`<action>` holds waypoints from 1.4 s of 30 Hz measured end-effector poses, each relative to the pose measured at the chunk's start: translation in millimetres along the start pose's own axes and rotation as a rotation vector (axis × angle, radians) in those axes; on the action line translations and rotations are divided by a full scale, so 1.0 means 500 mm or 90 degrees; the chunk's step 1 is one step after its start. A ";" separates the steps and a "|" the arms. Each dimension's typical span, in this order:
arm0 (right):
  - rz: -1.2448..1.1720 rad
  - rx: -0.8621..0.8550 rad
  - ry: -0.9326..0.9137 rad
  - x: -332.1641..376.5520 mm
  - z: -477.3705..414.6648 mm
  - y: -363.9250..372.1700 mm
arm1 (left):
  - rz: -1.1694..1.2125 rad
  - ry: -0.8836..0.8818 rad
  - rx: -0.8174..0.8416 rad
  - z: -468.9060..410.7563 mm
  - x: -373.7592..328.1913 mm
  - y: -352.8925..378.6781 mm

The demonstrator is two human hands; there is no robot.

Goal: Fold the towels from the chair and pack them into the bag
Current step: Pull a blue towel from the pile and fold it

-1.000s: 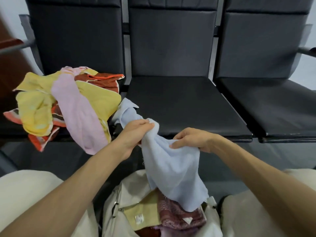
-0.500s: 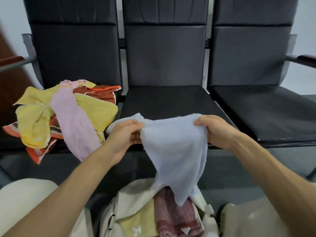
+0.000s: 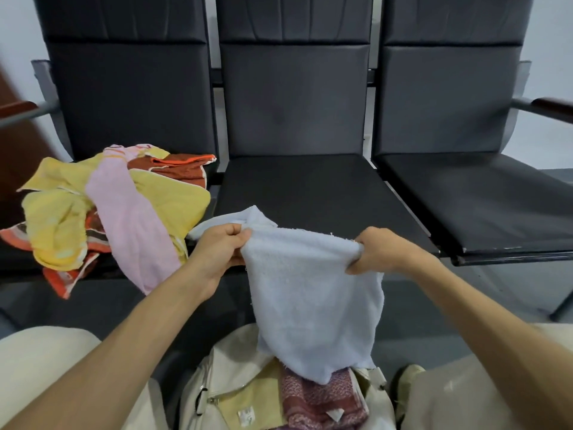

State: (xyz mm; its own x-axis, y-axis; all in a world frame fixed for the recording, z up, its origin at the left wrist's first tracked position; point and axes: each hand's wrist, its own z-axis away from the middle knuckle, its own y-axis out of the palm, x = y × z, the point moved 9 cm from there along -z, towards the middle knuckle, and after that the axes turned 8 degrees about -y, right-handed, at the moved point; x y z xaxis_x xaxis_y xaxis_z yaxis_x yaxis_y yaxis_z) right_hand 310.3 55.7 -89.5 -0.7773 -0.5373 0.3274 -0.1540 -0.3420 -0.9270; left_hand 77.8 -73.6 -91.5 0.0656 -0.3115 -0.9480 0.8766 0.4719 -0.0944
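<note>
The light blue towel hangs between the two hands, its top edge stretched from one to the other and the rest dropping below them. The left hand has its fingers curled round the upper left corner, with a flap of cloth standing up just beyond the knuckles. The right hand is closed in a fist on the upper right corner, the edge bunched inside it.

Below the hands, the towel's lower end reaches the mouth of a cream bag that sits between the person's knees. In the bag, a folded maroon towel lies under the hanging end, and a pale yellow cloth with a small label lies beside it.

To the left of the left hand, unfolded towels lie heaped on the left chair. There a pink towel is draped over a yellow towel, with an orange-brown towel behind them. Beyond the hands is the black seat of the middle chair, and beyond the right hand, further to the right, the right chair.
</note>
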 end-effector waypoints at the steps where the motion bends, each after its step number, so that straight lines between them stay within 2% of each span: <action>1: 0.040 0.025 0.013 0.003 -0.001 0.010 | -0.006 -0.001 -0.003 -0.001 0.002 -0.002; 4: 0.007 0.085 0.011 0.012 -0.008 0.028 | -0.023 0.004 -0.031 -0.002 0.001 -0.019; 6: -0.134 0.106 -0.019 0.022 -0.008 0.032 | -0.029 0.003 -0.058 -0.003 -0.001 -0.035; 9: -0.423 0.174 -0.051 0.041 0.008 0.050 | -0.043 0.004 -0.084 -0.001 -0.004 -0.050; 12: -0.530 0.242 -0.067 0.040 0.024 0.066 | -0.052 0.008 -0.095 0.001 -0.006 -0.054; 14: -0.564 0.210 -0.062 0.030 0.022 0.057 | -0.051 0.008 -0.104 0.001 -0.006 -0.057; 18: -0.617 0.047 -0.044 0.004 0.014 0.000 | -0.051 0.004 -0.115 -0.003 -0.008 -0.059; 25: -0.736 -0.013 -0.072 -0.020 0.006 -0.035 | -0.023 0.003 -0.157 -0.007 -0.006 -0.094; 28: -0.702 -0.021 -0.056 -0.037 0.003 -0.034 | -0.018 0.013 -0.177 -0.001 -0.014 -0.109; 32: -0.581 0.060 -0.025 -0.043 0.004 -0.010 | -0.024 0.016 -0.186 0.001 -0.016 -0.108; 36: -0.268 0.136 0.032 -0.064 0.004 0.015 | -0.020 0.019 -0.194 0.001 -0.018 -0.108; 38: -0.163 0.144 0.066 -0.070 0.007 0.022 | -0.020 0.021 -0.198 0.002 -0.018 -0.111; 40: -0.172 0.123 0.075 -0.068 0.009 0.016 | -0.022 0.025 -0.203 0.001 -0.020 -0.114; 42: -0.246 0.095 0.042 -0.066 0.006 0.001 | -0.008 0.029 -0.213 0.002 -0.022 -0.117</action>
State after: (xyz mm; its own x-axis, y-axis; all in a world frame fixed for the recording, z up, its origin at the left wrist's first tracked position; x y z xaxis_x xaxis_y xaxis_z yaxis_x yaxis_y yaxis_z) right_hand 337.8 71.2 -100.4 -0.7175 -0.2991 0.6291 -0.3557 -0.6191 -0.7001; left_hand 26.4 -98.7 -75.1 0.0277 -0.2863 -0.9578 0.6720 0.7147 -0.1942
